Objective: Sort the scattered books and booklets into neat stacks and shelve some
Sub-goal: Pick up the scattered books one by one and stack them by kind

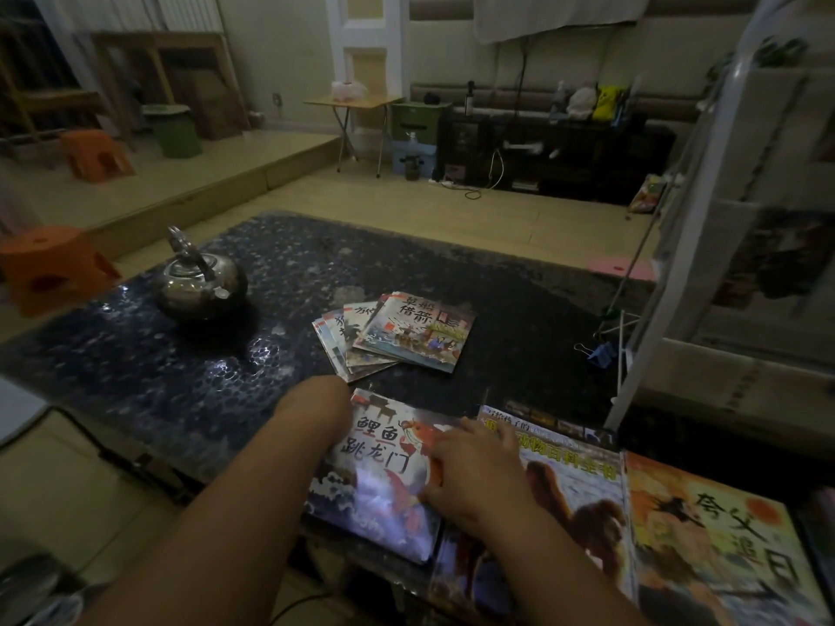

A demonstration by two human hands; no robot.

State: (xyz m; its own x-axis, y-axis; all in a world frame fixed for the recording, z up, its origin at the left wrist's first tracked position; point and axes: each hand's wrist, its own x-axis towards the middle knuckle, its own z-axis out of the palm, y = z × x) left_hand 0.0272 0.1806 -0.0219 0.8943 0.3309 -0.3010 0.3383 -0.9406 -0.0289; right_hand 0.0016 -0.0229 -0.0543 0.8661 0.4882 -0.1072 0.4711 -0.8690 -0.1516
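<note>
thin glossy carp-cover booklet lies at the near edge of the dark pebbled counter. right grip spread flat on its cover. left grip at its left edge (fingers hidden, can't tell). likely light, floppy, slick: pinch an edge, support underneath.
</note>
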